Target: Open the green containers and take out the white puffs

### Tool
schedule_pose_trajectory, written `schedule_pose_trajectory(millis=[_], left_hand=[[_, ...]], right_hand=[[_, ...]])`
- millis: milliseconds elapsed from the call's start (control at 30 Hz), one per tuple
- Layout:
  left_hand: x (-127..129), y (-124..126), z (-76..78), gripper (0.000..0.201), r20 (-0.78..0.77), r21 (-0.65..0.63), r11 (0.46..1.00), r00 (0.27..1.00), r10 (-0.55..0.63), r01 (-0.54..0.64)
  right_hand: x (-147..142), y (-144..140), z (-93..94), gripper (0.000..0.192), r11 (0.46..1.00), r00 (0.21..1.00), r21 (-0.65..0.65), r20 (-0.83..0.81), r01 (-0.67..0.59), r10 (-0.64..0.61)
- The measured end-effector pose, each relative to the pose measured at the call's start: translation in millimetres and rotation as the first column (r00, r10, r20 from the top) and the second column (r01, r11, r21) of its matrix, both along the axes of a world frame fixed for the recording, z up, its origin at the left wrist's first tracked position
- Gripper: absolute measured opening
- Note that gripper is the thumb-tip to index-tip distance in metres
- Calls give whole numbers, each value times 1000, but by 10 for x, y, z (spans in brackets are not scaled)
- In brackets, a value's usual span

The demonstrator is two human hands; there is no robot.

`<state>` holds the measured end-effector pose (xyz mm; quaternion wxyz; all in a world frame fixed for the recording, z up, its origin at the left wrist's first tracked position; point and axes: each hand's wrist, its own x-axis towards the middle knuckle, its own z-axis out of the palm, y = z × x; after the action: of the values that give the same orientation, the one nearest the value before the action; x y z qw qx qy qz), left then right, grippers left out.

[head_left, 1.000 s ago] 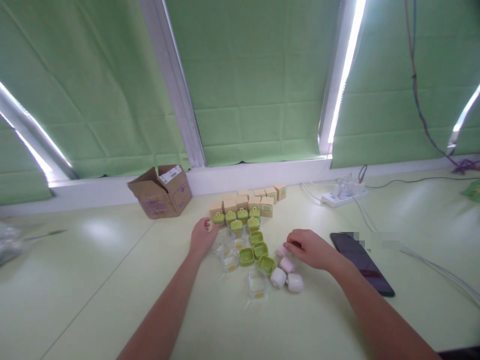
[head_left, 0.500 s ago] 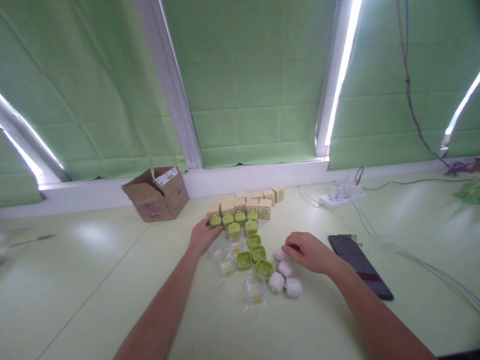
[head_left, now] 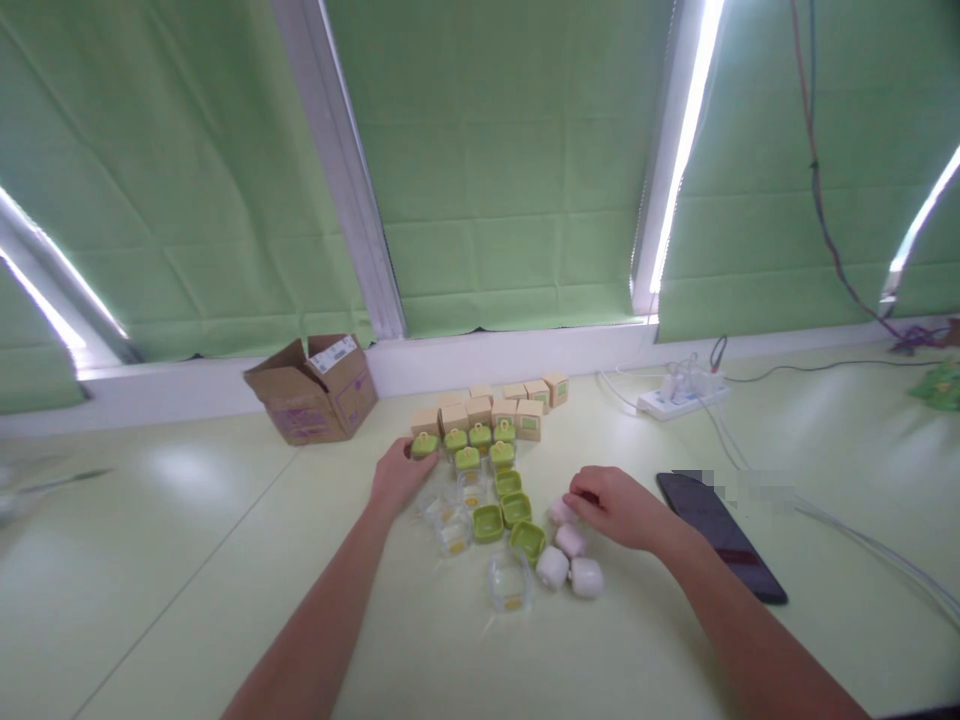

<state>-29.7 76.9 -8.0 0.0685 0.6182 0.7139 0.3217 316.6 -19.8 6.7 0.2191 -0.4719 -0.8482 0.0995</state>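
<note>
My left hand (head_left: pixel 396 476) grips a small green-lidded jar (head_left: pixel 423 445) at the left end of a row of such jars (head_left: pixel 480 437). Behind that row stand several small tan boxes (head_left: pixel 517 405). My right hand (head_left: pixel 611 503) rests on a pale pink piece (head_left: pixel 559 511), its fingers curled over it. Two more pink-white pieces (head_left: pixel 571 572) lie just in front. Between my hands lie open green lids (head_left: pixel 507 512) and clear glass jars (head_left: pixel 510 582).
An open cardboard box (head_left: pixel 311 389) lies on its side at the back left. A black phone (head_left: pixel 720 534) lies right of my right hand. A white power strip (head_left: pixel 681 395) with cables (head_left: pixel 862 540) sits at the back right. Green blinds cover the windows.
My left hand has closed on the leftmost green-lidded jar and drawn it slightly left and toward me. My right hand has stayed on the pink piece.
</note>
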Motion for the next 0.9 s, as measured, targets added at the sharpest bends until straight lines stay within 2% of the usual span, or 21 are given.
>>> schedule_pose_trajectory(millis=[100,233,333,400,500,667,900], left_hand=[[33,-105,126,49,16,37,998,999,-46,46],[182,-328,305,46,50,80,974,975,-216,212],[378,-572,391,47,219,117,906,879,-423,407],[536,-755,428,44,279,92,865,821,-498,493],[766,-1009,470,43,288,89,813,767,-574,575],[968,-1234,456,45,173,52,777,761,-625,627],[986,-1258,308,48,11,116,732,736,-677,672]], right_hand=[[-6,-10,11,24,1000,1000,4,-12,-4,4],[-45,-48,46,23,999,998,22,-43,-42,43],[-105,-93,81,21,995,991,30,-83,-98,100],[-150,-124,96,20,991,985,33,-107,-132,135],[-212,-168,105,20,984,976,40,-125,-175,178],[-286,-230,105,18,975,962,66,-158,-214,222],[-368,-282,62,16,968,951,73,-183,-240,249]])
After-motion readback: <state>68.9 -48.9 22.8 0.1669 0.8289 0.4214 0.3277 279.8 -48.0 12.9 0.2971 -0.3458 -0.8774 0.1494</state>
